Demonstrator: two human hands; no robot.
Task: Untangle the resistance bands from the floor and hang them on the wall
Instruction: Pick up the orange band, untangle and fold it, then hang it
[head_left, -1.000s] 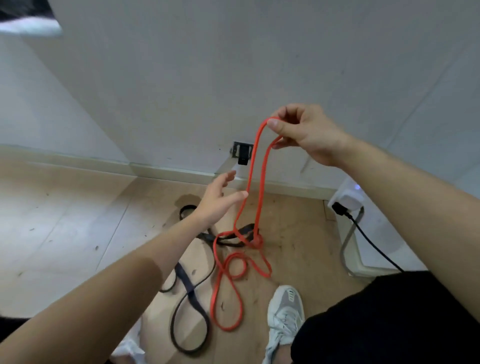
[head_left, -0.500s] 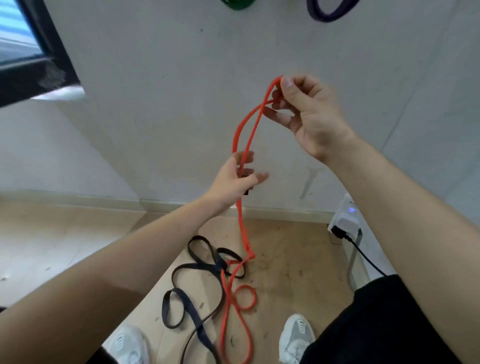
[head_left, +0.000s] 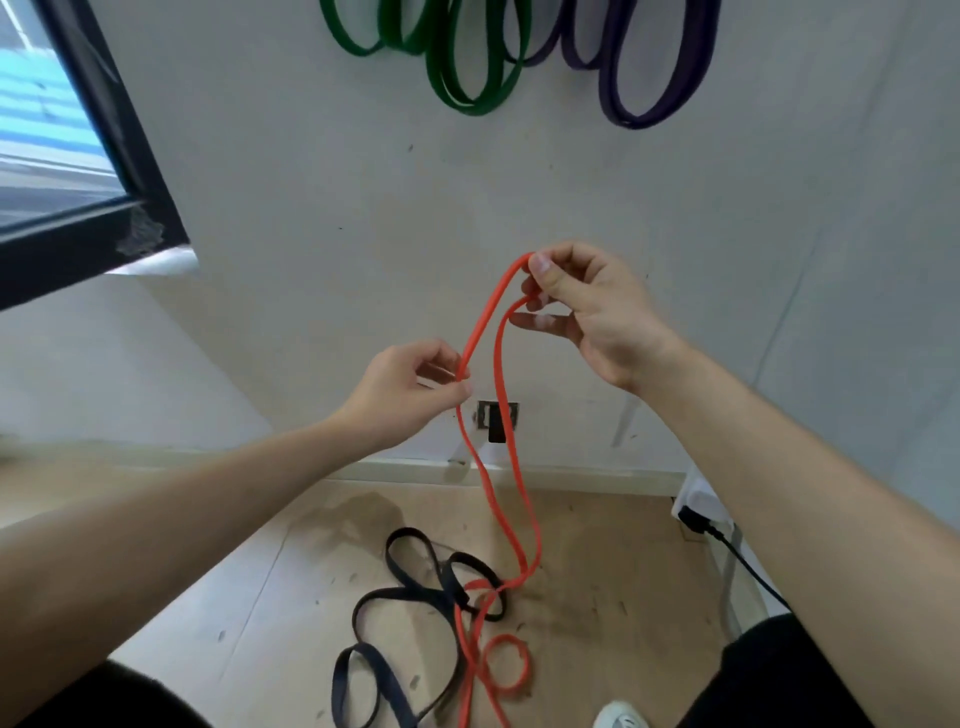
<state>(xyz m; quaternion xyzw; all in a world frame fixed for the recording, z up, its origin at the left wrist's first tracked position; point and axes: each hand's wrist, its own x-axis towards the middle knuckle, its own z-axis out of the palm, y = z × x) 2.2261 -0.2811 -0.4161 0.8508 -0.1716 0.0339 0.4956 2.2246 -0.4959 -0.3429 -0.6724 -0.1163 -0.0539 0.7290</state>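
Note:
A long orange band (head_left: 515, 499) hangs in front of the white wall, its top loop pinched in my right hand (head_left: 587, 312). My left hand (head_left: 410, 392) pinches one strand of it lower down and to the left. The band's lower part runs down to the wooden floor, where it crosses and tangles with a black band (head_left: 415, 587). Green bands (head_left: 467, 67) and purple bands (head_left: 654, 73) hang on the wall above.
A black-framed window (head_left: 104, 171) is at the upper left. A wall socket with a black plug (head_left: 497, 418) sits just behind the orange band. A white device with a black cable (head_left: 706, 519) stands by the right wall. My shoe (head_left: 621, 717) shows at the bottom.
The view tilted up, bringing the hung green and purple bands into sight. My left hand closed its fingers on one orange strand, and the two strands have spread apart.

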